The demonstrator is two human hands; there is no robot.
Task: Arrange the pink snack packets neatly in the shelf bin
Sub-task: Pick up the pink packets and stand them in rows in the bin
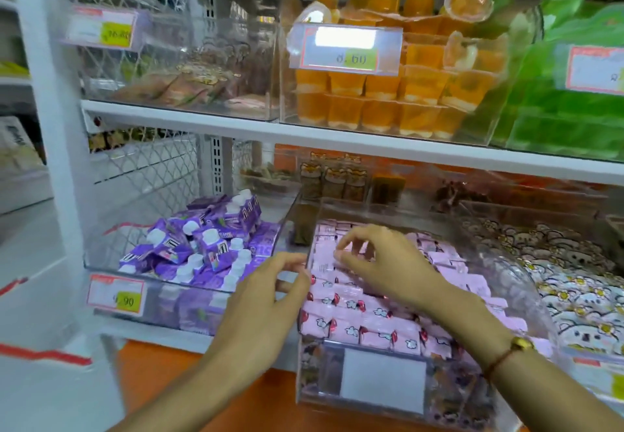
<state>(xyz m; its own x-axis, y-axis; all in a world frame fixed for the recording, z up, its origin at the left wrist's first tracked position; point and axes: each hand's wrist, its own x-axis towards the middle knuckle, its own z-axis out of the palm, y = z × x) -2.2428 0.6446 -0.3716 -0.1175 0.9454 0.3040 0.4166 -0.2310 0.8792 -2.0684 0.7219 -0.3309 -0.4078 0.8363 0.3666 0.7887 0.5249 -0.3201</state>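
Right hand (381,263) reaches over the clear shelf bin (526,283), fingers curled loosely above the pink snack packets (358,323), thumb and forefinger close together; whether they pinch a packet cannot be told through the blur. Left hand (266,300) sits at the bin's left wall, fingers bent around the upper edge, thumb near the front corner. Packets fill the bin in rough rows, nearly to the rim, with little free room inside. Just left, touching side to side, a bin of purple pouches (199,246). Right, a bin of white cartoon-print packets (574,283). Overhead shelf (236,124) with orange jelly cups (388,94) limits headroom. Bracelet (506,354) on the right wrist.
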